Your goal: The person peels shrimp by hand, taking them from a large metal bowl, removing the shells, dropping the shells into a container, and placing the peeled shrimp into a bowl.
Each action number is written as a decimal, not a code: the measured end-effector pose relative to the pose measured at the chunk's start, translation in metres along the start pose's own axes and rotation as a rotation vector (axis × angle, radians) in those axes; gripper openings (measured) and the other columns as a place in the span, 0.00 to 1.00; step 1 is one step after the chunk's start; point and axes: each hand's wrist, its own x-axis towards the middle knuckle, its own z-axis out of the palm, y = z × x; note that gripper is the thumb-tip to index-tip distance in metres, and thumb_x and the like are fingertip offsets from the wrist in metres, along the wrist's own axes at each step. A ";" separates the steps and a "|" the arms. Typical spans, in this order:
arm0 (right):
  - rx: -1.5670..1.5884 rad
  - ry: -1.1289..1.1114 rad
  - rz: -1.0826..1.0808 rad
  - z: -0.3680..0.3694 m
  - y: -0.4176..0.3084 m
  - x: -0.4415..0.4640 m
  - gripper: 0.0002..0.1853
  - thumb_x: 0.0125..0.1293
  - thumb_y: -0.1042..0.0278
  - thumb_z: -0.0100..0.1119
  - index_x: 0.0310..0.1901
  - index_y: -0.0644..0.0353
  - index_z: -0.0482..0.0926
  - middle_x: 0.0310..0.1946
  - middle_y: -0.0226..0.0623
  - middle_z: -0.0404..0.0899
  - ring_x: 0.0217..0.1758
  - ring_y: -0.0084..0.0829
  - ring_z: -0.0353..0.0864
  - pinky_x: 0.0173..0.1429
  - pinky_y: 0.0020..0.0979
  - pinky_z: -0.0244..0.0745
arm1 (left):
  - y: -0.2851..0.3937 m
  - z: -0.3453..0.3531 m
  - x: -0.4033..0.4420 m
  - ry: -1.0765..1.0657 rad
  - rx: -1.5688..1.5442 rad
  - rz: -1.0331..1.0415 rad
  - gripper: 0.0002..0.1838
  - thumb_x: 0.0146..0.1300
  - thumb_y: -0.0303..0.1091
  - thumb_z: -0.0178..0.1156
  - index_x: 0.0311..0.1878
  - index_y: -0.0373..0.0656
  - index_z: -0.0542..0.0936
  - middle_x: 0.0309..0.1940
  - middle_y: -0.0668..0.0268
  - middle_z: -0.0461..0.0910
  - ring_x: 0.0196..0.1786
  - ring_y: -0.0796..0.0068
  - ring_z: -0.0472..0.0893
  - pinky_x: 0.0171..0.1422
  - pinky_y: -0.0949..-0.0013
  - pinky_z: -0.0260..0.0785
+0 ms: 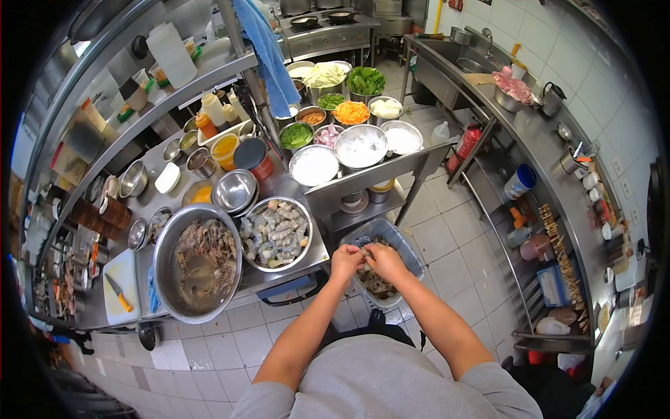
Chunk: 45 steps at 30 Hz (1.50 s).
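Observation:
Over a clear plastic bin (413, 260), my left hand (346, 265) and my right hand (386, 262) meet with fingers pinched round a small greyish shrimp (364, 261), mostly covered by the fingers. Dark, wet-looking shrimp or shells (377, 285) lie in the bin below. To the left, a steel bowl (308, 246) on the counter holds a heap of grey shrimp (275, 232). Beside it, a larger steel basin (162, 269) contains brownish heads and shells (204, 253) in cloudy liquid.
A knife (118, 292) lies on a white cutting board (123, 271) at far left. Bowls of white powder (360, 145), shredded carrot (351, 112) and greens (366, 81) crowd the counter ahead. At right runs a steel counter (537, 136) with a shelf below.

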 end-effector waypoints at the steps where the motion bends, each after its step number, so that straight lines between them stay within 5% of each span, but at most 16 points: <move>1: -0.056 0.034 -0.052 0.002 0.000 -0.001 0.11 0.60 0.71 0.59 0.44 0.62 0.83 0.39 0.53 0.83 0.42 0.52 0.83 0.49 0.46 0.78 | -0.001 0.001 0.000 -0.017 0.019 0.000 0.11 0.62 0.26 0.67 0.42 0.34 0.74 0.31 0.62 0.80 0.28 0.78 0.78 0.30 0.75 0.71; 14: -0.055 -0.029 0.094 0.000 0.029 0.003 0.08 0.63 0.70 0.58 0.39 0.62 0.84 0.34 0.51 0.84 0.37 0.46 0.86 0.41 0.44 0.80 | 0.010 -0.001 -0.012 -0.215 0.130 0.014 0.08 0.64 0.24 0.64 0.43 0.35 0.76 0.34 0.63 0.82 0.32 0.78 0.80 0.35 0.75 0.73; 17: 0.366 -0.122 0.315 0.000 0.045 0.004 0.09 0.65 0.70 0.59 0.44 0.62 0.83 0.34 0.45 0.86 0.35 0.36 0.86 0.39 0.38 0.80 | 0.015 -0.010 -0.014 -0.334 0.178 0.075 0.08 0.65 0.25 0.63 0.44 0.36 0.77 0.37 0.62 0.83 0.35 0.77 0.82 0.39 0.74 0.75; 19: 0.683 -0.274 0.476 -0.010 0.041 0.003 0.10 0.69 0.71 0.57 0.49 0.63 0.82 0.32 0.31 0.83 0.30 0.18 0.78 0.35 0.23 0.76 | 0.019 -0.013 -0.012 -0.308 0.164 0.045 0.08 0.65 0.26 0.63 0.45 0.36 0.77 0.37 0.62 0.83 0.35 0.76 0.82 0.40 0.74 0.76; 23: 0.867 -0.234 0.419 -0.012 0.026 -0.003 0.13 0.68 0.70 0.59 0.52 0.61 0.81 0.36 0.32 0.84 0.35 0.22 0.81 0.41 0.26 0.78 | 0.016 -0.018 -0.004 -0.237 0.194 -0.047 0.10 0.66 0.28 0.63 0.46 0.36 0.77 0.38 0.62 0.83 0.36 0.75 0.83 0.40 0.73 0.77; 25: 0.483 -0.133 0.104 -0.014 0.013 -0.007 0.12 0.69 0.70 0.59 0.51 0.60 0.82 0.38 0.33 0.85 0.38 0.25 0.82 0.48 0.30 0.78 | 0.024 -0.014 -0.006 -0.263 0.227 -0.059 0.09 0.66 0.28 0.63 0.46 0.35 0.77 0.37 0.62 0.83 0.36 0.76 0.83 0.40 0.73 0.77; 28: 0.275 -0.123 0.009 -0.018 0.008 -0.002 0.10 0.68 0.70 0.58 0.48 0.61 0.83 0.33 0.38 0.85 0.36 0.27 0.82 0.46 0.32 0.78 | 0.028 -0.010 -0.004 -0.287 0.292 -0.057 0.09 0.66 0.28 0.63 0.46 0.35 0.77 0.37 0.62 0.83 0.36 0.76 0.83 0.39 0.73 0.76; 32: 0.191 -0.056 0.081 -0.014 0.014 -0.001 0.09 0.68 0.68 0.58 0.44 0.61 0.84 0.31 0.40 0.84 0.34 0.29 0.82 0.43 0.33 0.77 | 0.030 -0.007 -0.007 -0.336 0.347 -0.009 0.08 0.66 0.28 0.63 0.45 0.36 0.78 0.36 0.64 0.83 0.37 0.77 0.82 0.42 0.73 0.75; 36: 0.476 -0.101 0.336 -0.014 0.019 0.000 0.09 0.70 0.66 0.58 0.44 0.62 0.83 0.31 0.35 0.84 0.31 0.25 0.81 0.37 0.30 0.77 | 0.037 -0.007 -0.010 -0.421 0.368 0.044 0.10 0.65 0.29 0.65 0.46 0.37 0.78 0.36 0.65 0.83 0.38 0.78 0.81 0.44 0.73 0.74; 39: 0.605 -0.098 0.395 -0.008 0.024 0.006 0.09 0.71 0.66 0.57 0.44 0.62 0.82 0.31 0.32 0.83 0.30 0.21 0.80 0.34 0.26 0.77 | 0.042 -0.006 -0.013 -0.328 0.512 0.270 0.13 0.62 0.30 0.68 0.46 0.37 0.78 0.37 0.67 0.82 0.38 0.78 0.80 0.44 0.72 0.72; 41: 0.639 -0.057 0.358 -0.003 0.031 0.007 0.09 0.71 0.67 0.57 0.45 0.62 0.81 0.31 0.31 0.83 0.30 0.20 0.80 0.34 0.25 0.77 | 0.042 -0.002 -0.019 0.117 0.903 0.570 0.15 0.59 0.30 0.70 0.47 0.37 0.78 0.37 0.66 0.81 0.37 0.77 0.79 0.44 0.71 0.73; 43: 0.681 0.028 0.439 -0.009 0.009 0.009 0.08 0.71 0.68 0.57 0.44 0.63 0.81 0.31 0.32 0.83 0.30 0.20 0.81 0.34 0.25 0.77 | 0.034 0.000 -0.014 0.137 0.830 0.485 0.17 0.60 0.32 0.70 0.48 0.36 0.78 0.37 0.66 0.80 0.38 0.79 0.78 0.44 0.71 0.72; 45: 0.632 0.071 0.393 -0.009 -0.004 0.008 0.08 0.72 0.69 0.57 0.43 0.63 0.80 0.31 0.31 0.83 0.29 0.20 0.80 0.34 0.24 0.77 | 0.027 0.002 -0.011 -0.001 0.287 0.103 0.15 0.63 0.32 0.67 0.49 0.34 0.78 0.37 0.66 0.80 0.38 0.80 0.78 0.42 0.74 0.71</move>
